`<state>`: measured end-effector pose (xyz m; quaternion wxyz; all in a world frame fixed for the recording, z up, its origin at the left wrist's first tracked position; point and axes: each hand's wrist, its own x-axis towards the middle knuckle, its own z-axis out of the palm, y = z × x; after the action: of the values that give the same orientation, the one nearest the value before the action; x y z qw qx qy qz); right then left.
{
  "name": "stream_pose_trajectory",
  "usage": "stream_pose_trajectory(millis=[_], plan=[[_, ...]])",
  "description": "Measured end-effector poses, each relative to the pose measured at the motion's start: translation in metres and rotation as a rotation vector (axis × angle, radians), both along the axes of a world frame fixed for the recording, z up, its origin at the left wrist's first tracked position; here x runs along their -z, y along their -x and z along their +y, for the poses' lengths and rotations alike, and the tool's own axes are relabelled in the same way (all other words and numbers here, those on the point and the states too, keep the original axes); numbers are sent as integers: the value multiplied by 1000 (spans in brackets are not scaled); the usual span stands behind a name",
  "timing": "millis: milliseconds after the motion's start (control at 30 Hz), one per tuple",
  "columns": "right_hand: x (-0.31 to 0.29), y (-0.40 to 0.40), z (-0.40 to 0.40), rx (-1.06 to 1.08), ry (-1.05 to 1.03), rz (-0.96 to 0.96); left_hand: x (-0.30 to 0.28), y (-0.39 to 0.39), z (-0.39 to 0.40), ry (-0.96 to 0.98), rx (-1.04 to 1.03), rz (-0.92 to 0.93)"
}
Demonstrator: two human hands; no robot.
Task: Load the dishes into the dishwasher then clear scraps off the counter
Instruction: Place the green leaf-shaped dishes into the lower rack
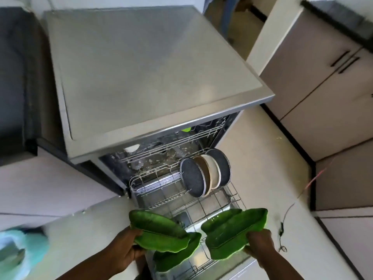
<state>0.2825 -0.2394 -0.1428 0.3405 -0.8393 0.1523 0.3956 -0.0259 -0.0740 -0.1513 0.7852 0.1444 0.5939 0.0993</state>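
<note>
Head view, looking down on an open dishwasher (pixel 157 77) with its lower rack (pixel 201 205) pulled out over the door. At far left a blurred pale blue-green object (pixel 22 251) sits at the frame edge; what it is cannot be told. Above it a dark grey appliance or cabinet (pixel 16 77) stands beside the dishwasher.

The left hand (pixel 126 247) grips a green leaf-shaped dish (pixel 157 227) by its near edge, fingers curled under it and thumb on the rim. A second green leaf-shaped dish (pixel 177 253) lies just beneath it, overlapping; whether the hand also holds this one cannot be told. Both hang over the front left of the rack.

Further back in the rack four round plates (pixel 205 174) stand on edge, tilted together: two dark speckled ones outside, a brown and a cream one between.

The right hand (pixel 260 245) grips another pair of green leaf dishes (pixel 234 229), stacked, held over the front right of the rack. Right of it a thin black cord (pixel 282 229) lies on the pale floor, and beige cabinets (pixel 323 98) with dark handles line the right side.
</note>
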Motion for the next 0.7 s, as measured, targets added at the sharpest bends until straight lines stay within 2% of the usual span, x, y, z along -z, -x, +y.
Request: stream_pose_trajectory(millis=[67, 200, 300, 500, 567, 700], plan=[[21, -9, 4, -119, 21, -56, 10, 2, -14, 10, -18, 10], [73, -37, 13, -195, -81, -108, 44, -11, -46, 28, -164, 42], [114, -58, 19, -268, -128, -59, 71, -31, -63, 12, -269, 79], [204, -106, 27, 39, -303, 259, 145, -76, -86, 47, -297, 294], [231, -112, 31, 45, -313, 257, 177, -77, -83, 45, -332, 344], [273, -115, 46, -26, -287, 196, 233, -83, -77, 43, -448, 306]])
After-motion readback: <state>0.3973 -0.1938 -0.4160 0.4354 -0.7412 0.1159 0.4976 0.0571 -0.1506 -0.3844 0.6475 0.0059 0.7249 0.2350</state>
